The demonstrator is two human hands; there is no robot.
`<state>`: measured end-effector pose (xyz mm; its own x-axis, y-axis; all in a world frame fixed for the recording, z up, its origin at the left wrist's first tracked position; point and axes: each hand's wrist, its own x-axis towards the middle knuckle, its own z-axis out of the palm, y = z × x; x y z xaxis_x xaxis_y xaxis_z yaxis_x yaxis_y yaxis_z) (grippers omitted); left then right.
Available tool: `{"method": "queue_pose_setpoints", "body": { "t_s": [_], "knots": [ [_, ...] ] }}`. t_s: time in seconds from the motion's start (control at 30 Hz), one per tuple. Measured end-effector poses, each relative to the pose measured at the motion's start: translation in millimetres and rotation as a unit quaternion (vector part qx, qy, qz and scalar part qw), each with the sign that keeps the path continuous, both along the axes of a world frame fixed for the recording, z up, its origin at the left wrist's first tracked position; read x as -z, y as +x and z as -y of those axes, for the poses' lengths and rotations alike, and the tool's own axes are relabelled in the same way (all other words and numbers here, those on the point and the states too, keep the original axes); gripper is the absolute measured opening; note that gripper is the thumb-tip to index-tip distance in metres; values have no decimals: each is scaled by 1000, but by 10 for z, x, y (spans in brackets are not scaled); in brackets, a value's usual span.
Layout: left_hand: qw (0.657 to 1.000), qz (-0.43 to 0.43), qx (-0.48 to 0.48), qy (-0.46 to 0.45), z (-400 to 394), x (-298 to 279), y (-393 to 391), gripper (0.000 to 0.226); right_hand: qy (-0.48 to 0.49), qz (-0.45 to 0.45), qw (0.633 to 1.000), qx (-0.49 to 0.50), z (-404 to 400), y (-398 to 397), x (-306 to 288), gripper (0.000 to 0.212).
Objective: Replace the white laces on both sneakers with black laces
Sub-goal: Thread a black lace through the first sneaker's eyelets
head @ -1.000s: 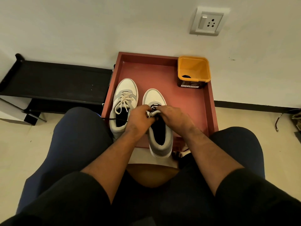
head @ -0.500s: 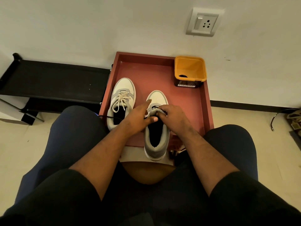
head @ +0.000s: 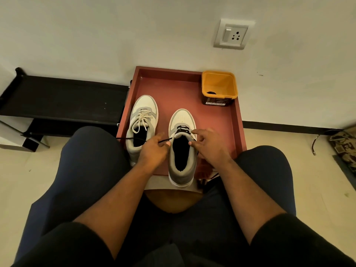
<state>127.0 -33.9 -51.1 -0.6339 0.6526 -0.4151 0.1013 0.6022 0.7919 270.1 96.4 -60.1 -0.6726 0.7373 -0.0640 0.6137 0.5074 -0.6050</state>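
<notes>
Two sneakers stand toes-to-wall on a red tray (head: 238,120), which is the landmark here. The left sneaker (head: 143,120) sits in the tray's left half, white at the toe with grey panels, and carries a white lace (head: 141,119) criss-crossed loosely over its tongue. The right sneaker (head: 182,147) stands near the tray's middle, its grey heel overhanging the tray's near edge; it has the same white toe and grey collar, with a black lace (head: 182,129) through the lowest eyelets only (two short dark bars show there).

The left hand (head: 154,149) is curled, pinching one end of the black lace between thumb and fingers; the lace runs taut from the eyelets into this pinch. A further thin black strand lies across the left sneaker's opening toward the tray's left rim. The right hand (head: 209,144) hovers at the right side of the right sneaker's collar, fingers half spread; whether it grips the other lace end I cannot tell.

In the tray's far right corner stands a yellow tub (head: 219,87).
</notes>
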Motion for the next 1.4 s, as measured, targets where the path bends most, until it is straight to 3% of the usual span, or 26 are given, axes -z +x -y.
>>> {"method": "queue_pose_setpoints", "body": {
  "t_s": [0.13, 0.37, 0.47, 0.57, 0.7, 0.87, 0.93, 1.03, 1.17, 1.3, 1.4],
  "knots": [
    [997, 39, -38, 55, -39, 72, 3, 28, 158, 9, 982, -105, 94, -106, -47, 28],
    [989, 82, -63, 109, -67, 128, 36, 22, 83, -6, 995, -48, 121, -91, -24, 30],
    [989, 74, -64, 114, -90, 141, 32, 19, 125, 47, 987, -89, 133, -116, -48, 39],
    [990, 63, -65, 110, -102, 167, 16, 16, 207, 64, 971, -105, 108, -206, -30, 27],
    [993, 42, -60, 95, -96, 191, 1, 13, 189, 58, 978, -71, 71, -245, -31, 30],
    [990, 55, -81, 103, -103, 171, -8, 17, 164, 50, 980, -105, 64, -241, -47, 27],
    [987, 68, -86, 113, -100, 130, 2, 21, 105, 48, 988, -103, 41, -179, -61, 45],
    [984, 83, -89, 132, -76, 78, 1, 23, 0, 13, 1000, -19, 5, -35, -80, 65],
    [985, 72, -84, 130, -82, 90, -10, 24, -81, 28, 996, 19, 1, 79, -48, 50],
    [990, 41, -69, 118, -93, 110, 5, 19, -15, 18, 1000, -5, 49, -5, -6, 28],
    [991, 29, -65, 116, -71, 98, 5, 17, 12, 26, 1000, -8, 76, -42, -14, 27]
  ]
}}
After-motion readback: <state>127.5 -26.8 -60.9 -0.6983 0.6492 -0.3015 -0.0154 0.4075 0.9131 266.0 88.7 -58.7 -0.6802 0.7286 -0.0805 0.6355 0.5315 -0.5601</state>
